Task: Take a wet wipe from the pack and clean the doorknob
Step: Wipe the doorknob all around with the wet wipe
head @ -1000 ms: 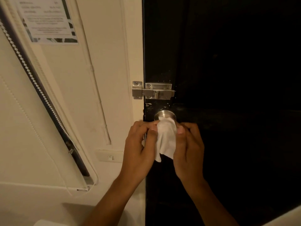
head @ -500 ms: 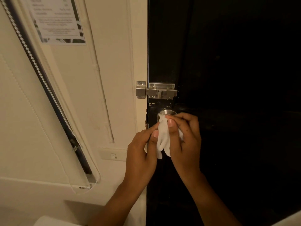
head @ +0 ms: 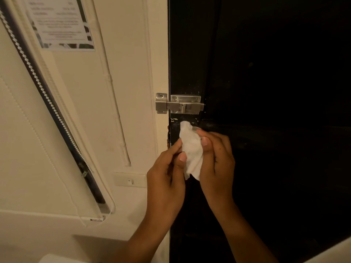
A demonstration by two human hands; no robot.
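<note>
A white wet wipe [head: 190, 147] is draped over the metal doorknob [head: 196, 128] on the black door [head: 266, 92]. Only a thin sliver of the knob shows at the wipe's upper right. My left hand [head: 167, 177] pinches the wipe's left edge between thumb and fingers. My right hand [head: 216, 158] grips the wipe from the right, thumb pressed on its front. The wipe's top corner sticks up above the knob. No wipe pack is in view.
A silver slide bolt [head: 179, 105] bridges the door and the cream frame just above the knob. A wall switch [head: 130, 180] sits left of my left hand. A printed notice [head: 60, 23] and a blind's bead chain [head: 38, 76] hang on the left wall.
The wipe has spread upward and now covers nearly all of the knob, which showed above it before. Both hands shifted slightly with the wipe.
</note>
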